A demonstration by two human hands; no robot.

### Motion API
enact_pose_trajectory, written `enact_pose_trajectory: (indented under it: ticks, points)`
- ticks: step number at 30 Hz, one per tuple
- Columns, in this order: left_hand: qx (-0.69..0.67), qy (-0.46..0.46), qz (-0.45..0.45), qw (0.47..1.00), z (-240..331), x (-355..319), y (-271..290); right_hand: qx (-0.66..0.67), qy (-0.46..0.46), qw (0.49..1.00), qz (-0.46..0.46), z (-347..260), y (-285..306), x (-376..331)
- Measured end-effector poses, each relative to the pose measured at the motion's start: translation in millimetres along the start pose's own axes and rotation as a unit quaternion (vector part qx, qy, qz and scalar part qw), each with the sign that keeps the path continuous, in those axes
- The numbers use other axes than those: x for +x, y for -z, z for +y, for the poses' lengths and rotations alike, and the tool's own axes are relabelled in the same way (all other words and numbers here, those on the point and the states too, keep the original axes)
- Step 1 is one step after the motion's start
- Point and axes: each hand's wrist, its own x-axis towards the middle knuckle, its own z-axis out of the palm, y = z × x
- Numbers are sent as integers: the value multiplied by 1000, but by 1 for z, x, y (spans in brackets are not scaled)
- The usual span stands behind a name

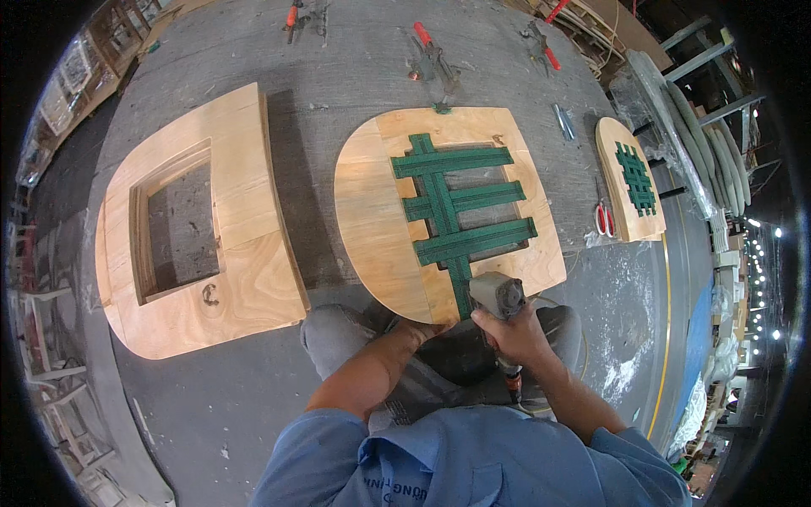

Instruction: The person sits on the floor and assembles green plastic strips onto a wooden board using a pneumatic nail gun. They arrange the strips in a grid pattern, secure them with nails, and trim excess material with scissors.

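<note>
A rounded plywood seat panel (372,224) lies in front of me, its near edge over my lap. Across its cut-out run green woven webbing straps (448,198), one lengthwise and several crosswise. In my right hand (517,336) is an air staple gun (498,296), its head over the near end of the lengthwise strap. Below that same edge my left hand (425,329) touches the panel close to the strap's end; its fingers are mostly hidden, so I cannot see what they grip.
A stack of plywood frames (253,253) lies left. Right are a stack of webbed panels (646,226), red-handled scissors (604,220) and silver staple strips (563,122). Red-handled tools (432,55) lie at the far side. An air hose (585,346) curves beside my right knee.
</note>
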Motion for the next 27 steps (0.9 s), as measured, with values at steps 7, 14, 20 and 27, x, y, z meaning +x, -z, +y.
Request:
enact_pose_trajectory:
  ticks: [7, 14, 20, 27]
  points:
    - [129, -21, 18, 991, 15, -8, -6, -21, 180, 983, 31, 13, -13, -2]
    - [131, 13, 20, 991, 35, -9, -8, 185, -28, 982, 30, 3, 19, -25]
    - [-179, 241, -9, 954, 81, -42, -37, 233, -8, 969, 82, 21, 56, -41]
    - [-414, 326, 140, 838, 175, -1, 43, 200, -38, 979, 8, 35, 56, -36]
